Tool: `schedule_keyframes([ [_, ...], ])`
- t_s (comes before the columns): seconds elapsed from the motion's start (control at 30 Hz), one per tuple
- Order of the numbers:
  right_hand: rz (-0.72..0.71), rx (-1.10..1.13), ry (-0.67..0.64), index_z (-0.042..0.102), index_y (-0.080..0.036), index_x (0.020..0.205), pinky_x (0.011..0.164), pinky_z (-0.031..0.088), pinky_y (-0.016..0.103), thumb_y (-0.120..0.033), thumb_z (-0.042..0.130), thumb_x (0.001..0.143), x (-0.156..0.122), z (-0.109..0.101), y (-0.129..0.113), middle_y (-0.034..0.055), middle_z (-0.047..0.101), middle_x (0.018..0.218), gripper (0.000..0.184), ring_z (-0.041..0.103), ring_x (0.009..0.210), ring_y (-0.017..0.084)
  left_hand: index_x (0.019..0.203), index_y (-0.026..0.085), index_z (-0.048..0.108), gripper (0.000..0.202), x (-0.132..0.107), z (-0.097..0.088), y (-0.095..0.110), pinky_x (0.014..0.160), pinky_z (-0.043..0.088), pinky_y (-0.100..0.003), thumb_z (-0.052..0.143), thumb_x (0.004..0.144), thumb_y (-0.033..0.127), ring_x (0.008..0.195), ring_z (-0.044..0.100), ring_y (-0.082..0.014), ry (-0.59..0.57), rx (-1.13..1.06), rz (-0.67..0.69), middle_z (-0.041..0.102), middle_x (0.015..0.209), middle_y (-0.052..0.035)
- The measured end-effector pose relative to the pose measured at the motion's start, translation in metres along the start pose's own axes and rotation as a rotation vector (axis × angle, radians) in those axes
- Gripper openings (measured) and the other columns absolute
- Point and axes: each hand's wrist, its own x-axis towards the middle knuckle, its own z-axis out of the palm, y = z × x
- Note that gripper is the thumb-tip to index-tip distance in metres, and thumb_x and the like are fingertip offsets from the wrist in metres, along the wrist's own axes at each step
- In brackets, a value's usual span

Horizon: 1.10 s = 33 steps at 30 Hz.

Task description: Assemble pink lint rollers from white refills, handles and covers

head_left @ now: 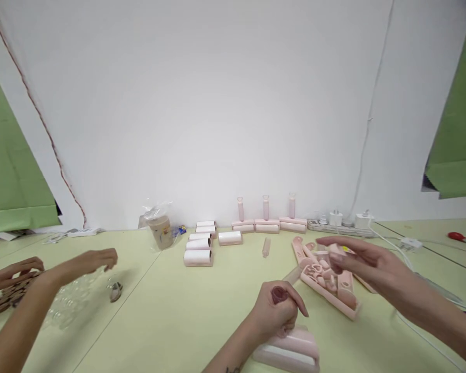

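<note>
My left hand (276, 306) is closed in a fist around the rounded pink handle end (279, 295) of a pink lint roller (291, 351) lying at the near edge of the pale green table (178, 321). My right hand (357, 263) hovers over a pile of pink plastic parts (326, 282). Its fingers are stretched out toward the left and slightly blurred, and I see nothing held in them. A clear tube (266, 246) lies a little farther back.
A co-worker's two hands (95, 259) work at the left over clear plastic pieces and a brown woven mat (8, 298). White paper rolls (199, 250), three upright finished rollers (266, 220), a wrapped cup (160, 230), and a power strip with chargers (339, 224) line the wall.
</note>
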Motion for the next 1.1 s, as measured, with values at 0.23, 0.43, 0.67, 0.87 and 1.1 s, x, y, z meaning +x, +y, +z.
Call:
schedule_keyframes([
  [0.23,0.011,0.358,-0.244,0.062,-0.021,0.078,0.067,0.048,0.029,-0.042,0.064,0.07,0.009,0.053,-0.005,0.0004,0.06,0.07,0.023,0.057,0.072,0.018,0.064,0.011,0.063,0.015,-0.002,-0.002,-0.003,0.025,0.026,-0.015,0.057,0.06,0.023,0.021,0.028,-0.0031,0.045,0.048,-0.025,0.035,0.026,0.0099],
  [0.43,-0.118,0.172,-0.297,0.061,-0.021,0.087,0.082,0.045,0.032,-0.039,0.061,0.075,0.003,0.071,0.0,0.0062,0.064,0.097,0.021,0.056,0.098,0.023,0.046,0.01,0.057,0.025,-0.003,-0.006,-0.003,0.027,0.027,-0.014,0.076,0.042,0.027,0.026,0.037,-0.0028,-0.016,0.016,-0.09,0.046,0.033,0.0052],
  [0.67,-0.247,-0.09,-0.4,0.065,-0.022,0.082,0.079,0.045,0.03,-0.04,0.054,0.079,-0.003,0.073,-0.001,0.0032,0.065,0.084,0.021,0.058,0.084,0.021,0.075,0.015,0.052,0.059,0.003,0.0,-0.01,0.026,0.021,-0.014,0.081,0.023,0.017,0.025,0.032,-0.0034,0.025,-0.201,0.016,0.043,0.031,0.0116],
  [0.87,-0.298,-0.094,-0.485,0.064,-0.022,0.075,0.077,0.044,0.03,-0.04,0.05,0.082,-0.003,0.071,-0.004,0.0017,0.066,0.077,0.024,0.059,0.078,0.021,0.062,0.015,0.048,0.06,0.001,-0.006,-0.022,0.025,0.018,-0.015,0.068,0.04,0.067,0.023,0.025,-0.0016,-0.037,-0.179,0.139,0.037,0.031,0.0091],
  [1.1,-0.245,-0.019,-0.521,0.064,-0.019,0.07,0.064,0.045,0.025,-0.033,0.05,0.084,-0.008,0.072,-0.015,-0.0009,0.064,0.062,0.024,0.059,0.062,0.015,0.057,0.018,0.043,0.067,0.002,-0.001,-0.024,0.023,0.011,-0.015,0.035,0.053,0.084,0.022,0.017,-0.0023,-0.059,-0.311,0.133,0.031,0.029,0.009],
])
